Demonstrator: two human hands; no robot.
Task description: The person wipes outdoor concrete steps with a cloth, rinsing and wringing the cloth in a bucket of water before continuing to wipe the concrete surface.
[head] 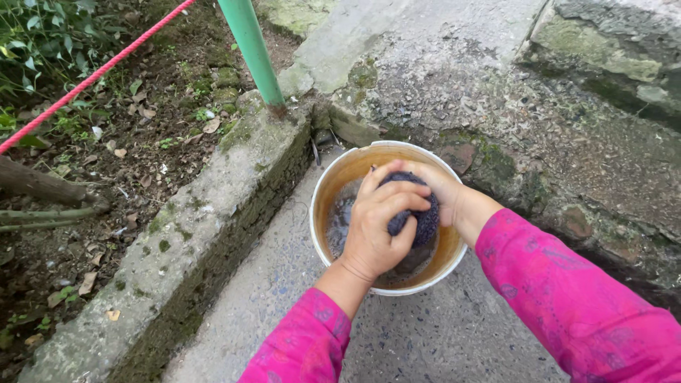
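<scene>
Left hand (374,230) and right hand (434,186): fingers clamped on a dark wet cloth (418,213) above the bucket (333,177) of murky water.

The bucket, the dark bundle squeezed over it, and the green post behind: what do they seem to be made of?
Bucket: probably plastic, with a smooth white rim and a wall stained orange-brown inside.
Dark bundle: looks like wet, nubbly bluish cloth, bunched in the left hand and right hand.
Green post: likely painted metal pipe, smooth and evenly glossy, set into the mossy concrete curb.
</scene>
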